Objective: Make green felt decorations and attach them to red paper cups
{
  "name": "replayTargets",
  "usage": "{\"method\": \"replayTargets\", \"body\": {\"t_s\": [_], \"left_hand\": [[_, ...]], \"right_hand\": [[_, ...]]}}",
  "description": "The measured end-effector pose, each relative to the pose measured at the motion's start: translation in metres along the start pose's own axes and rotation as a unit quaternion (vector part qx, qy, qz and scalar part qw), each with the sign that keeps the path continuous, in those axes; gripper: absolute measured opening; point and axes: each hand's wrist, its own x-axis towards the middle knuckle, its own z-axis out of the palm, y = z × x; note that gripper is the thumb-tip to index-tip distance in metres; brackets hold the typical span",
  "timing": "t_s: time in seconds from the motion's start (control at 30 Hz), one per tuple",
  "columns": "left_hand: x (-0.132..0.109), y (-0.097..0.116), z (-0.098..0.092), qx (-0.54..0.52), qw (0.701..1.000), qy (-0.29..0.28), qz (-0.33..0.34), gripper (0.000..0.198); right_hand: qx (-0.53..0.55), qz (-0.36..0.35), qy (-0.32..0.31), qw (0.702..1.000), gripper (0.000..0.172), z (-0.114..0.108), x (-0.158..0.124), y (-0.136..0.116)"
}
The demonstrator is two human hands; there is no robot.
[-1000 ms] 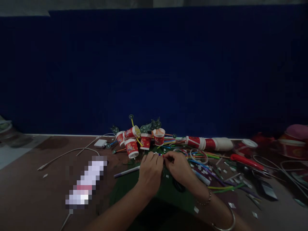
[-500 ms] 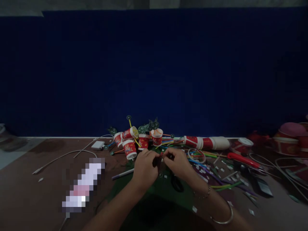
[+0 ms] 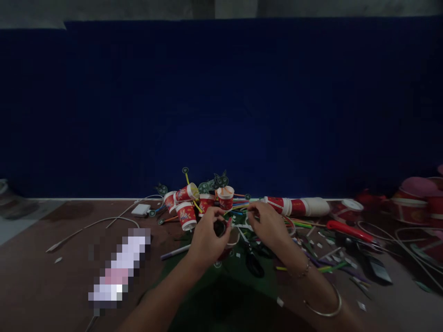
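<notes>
My left hand [image 3: 209, 240] has its fingers closed around a small dark round piece [image 3: 219, 228], partly hidden by the thumb and fingers. Just right of it is a red paper cup [image 3: 232, 239] with a pale rim, its mouth facing up and its left side behind the hand. My right hand [image 3: 269, 225] is apart from the left, its fingers curled and the fingertips close together; what they hold, if anything, is too small to make out. Below it lies a pair of scissors [image 3: 254, 265] with black handles, on the dark green surface [image 3: 221, 295].
Red cups with straws and round cut-outs, one being a tipped cup [image 3: 187, 215], cluster behind my hands. A cup stack [image 3: 308, 207] lies at the back right. A red-handled tool [image 3: 351, 230], paper scraps, a pen [image 3: 175, 251] and a bright pixelated device [image 3: 121, 267] surround the area.
My hands were together over a small reddish item. The right hand has moved right and up, away from the left. The cup and scissors between them now show more.
</notes>
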Motion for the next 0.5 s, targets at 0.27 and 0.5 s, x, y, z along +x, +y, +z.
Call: {"method": "replayTargets", "body": {"t_s": [0.27, 0.5], "left_hand": [[-0.009, -0.005, -0.001, 0.165, 0.975, 0.009, 0.149, 0.046], [-0.008, -0.010, 0.002, 0.142, 0.981, 0.015, 0.130, 0.050]], "right_hand": [[0.214, 0.063, -0.109, 0.969, 0.013, 0.010, -0.026, -0.047], [0.340, 0.117, -0.127, 0.924, 0.011, 0.016, -0.019, -0.038]]}}
